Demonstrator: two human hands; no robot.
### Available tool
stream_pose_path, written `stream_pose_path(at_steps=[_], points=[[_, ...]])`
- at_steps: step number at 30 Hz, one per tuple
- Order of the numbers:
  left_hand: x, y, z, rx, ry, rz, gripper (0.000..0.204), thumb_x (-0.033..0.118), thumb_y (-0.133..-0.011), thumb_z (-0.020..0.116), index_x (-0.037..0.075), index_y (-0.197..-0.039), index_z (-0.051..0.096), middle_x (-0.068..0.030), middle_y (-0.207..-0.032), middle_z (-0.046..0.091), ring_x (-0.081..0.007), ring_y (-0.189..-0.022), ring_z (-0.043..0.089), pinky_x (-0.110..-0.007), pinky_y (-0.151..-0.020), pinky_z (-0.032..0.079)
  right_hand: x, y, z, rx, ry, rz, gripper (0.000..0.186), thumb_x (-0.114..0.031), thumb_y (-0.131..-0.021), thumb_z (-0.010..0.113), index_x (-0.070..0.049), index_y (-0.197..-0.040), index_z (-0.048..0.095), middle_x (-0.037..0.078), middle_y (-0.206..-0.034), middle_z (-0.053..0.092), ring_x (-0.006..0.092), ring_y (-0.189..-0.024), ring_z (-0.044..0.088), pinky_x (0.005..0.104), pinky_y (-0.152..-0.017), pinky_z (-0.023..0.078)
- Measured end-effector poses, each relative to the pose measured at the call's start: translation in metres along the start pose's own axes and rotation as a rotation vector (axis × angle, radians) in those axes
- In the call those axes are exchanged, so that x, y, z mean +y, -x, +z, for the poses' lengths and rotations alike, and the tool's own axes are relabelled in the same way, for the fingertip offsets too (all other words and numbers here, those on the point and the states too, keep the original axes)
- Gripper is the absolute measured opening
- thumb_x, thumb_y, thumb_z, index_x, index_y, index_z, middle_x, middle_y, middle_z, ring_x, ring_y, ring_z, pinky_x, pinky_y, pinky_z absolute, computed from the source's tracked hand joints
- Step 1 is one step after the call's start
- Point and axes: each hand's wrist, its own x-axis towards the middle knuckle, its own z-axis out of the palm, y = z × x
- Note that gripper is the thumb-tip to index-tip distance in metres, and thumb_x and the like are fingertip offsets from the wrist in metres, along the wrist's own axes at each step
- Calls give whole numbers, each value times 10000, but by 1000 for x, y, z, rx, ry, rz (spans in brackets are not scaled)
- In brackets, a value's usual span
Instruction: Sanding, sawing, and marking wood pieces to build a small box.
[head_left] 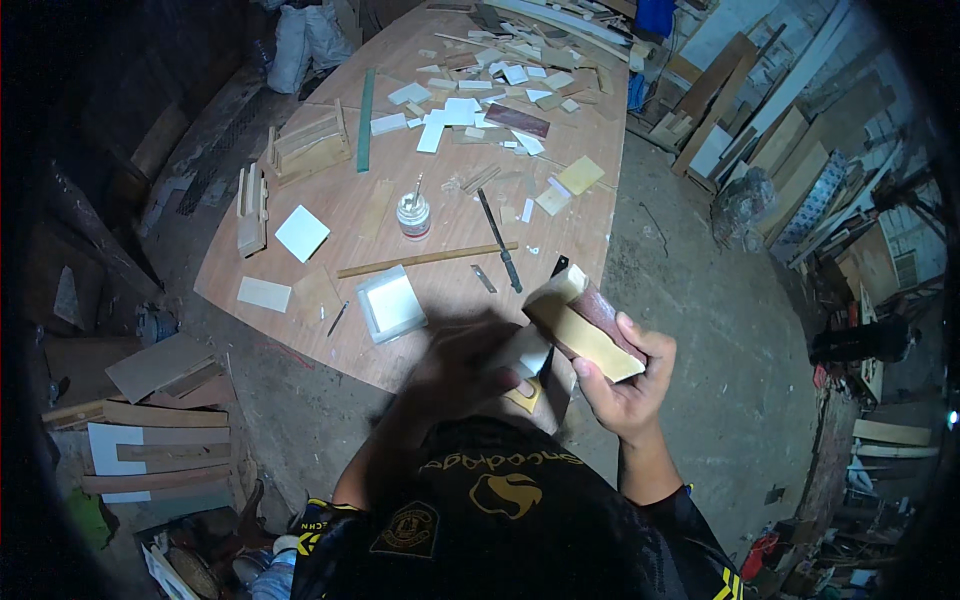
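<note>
Leftmost, well away from both grips, a white square panel (302, 234) and a white rectangular piece (264, 293) lie flat on the counter (572, 240). Closer to the left grip (452, 362), just beyond it and leftward, sits a shallow whitish tray (371, 325). Farther past that grip stands a glass jar (413, 222) with a brush upright inside; its label shows pale and reddish areas, the print too small to read. The left grip is deep in shadow, its fingers beside a pale piece (524, 352); whether it grasps that piece, I cannot tell. Ahead, between the two grips, a dark-handled narrow blade (498, 240) lies on the counter.

Farther right, the boxy block (592, 335) is clasped in the right grip (632, 392), fingers closed about its near right end. It is tilted, its far end pointing up and leftward from that grip. Its broad face is smooth tan, a rough reddish-brown strip with a ragged edge runs along its right side, and the far end shows cream. Below both grips, the black shirt (570, 550) carries gold lettering, a crest and a curved gold emblem.
</note>
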Motion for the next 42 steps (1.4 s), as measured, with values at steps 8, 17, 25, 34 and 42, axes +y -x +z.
stream_pose_path(at_steps=[8,17,25,34,42], points=[[-1,-7,3,36,-105,87,487,376,-832,727,3,-1131,632,-154,-927,687,-280,-849,699,-386,-748,540,2,-2,0,7,51,-13,531,-43,-791,783,34,-1201,453,197,-932,683,212,-826,706,294,-679,556],[-19,-9,6,18,-137,138,545,410,-812,742,23,-1174,614,-161,-959,692,-304,-875,700,-391,-761,538,4,-5,-2,-14,-18,20,529,-85,-777,807,30,-1185,491,194,-922,696,225,-828,717,294,-690,556],[-18,-9,14,36,-103,65,455,353,-845,714,20,-1139,610,-155,-941,683,-285,-865,697,-387,-757,536,5,-15,0,-90,161,33,506,-124,-760,820,30,-1154,542,174,-955,703,229,-756,703,311,-661,543],[2,-10,7,52,-54,-210,364,305,-904,646,9,-1113,608,-136,-917,665,-245,-881,680,-363,-766,523,6,-6,-6,-38,104,55,541,-147,-762,825,51,-1151,505,226,-902,693,263,-765,722,319,-652,559],[3,-8,12,100,20,-237,359,319,-931,599,6,-1107,609,-122,-901,660,-190,-813,651,-347,-728,514,11,-13,4,-36,159,72,519,-102,-770,774,27,-1196,506,178,-903,687,228,-745,699,312,-647,531]])
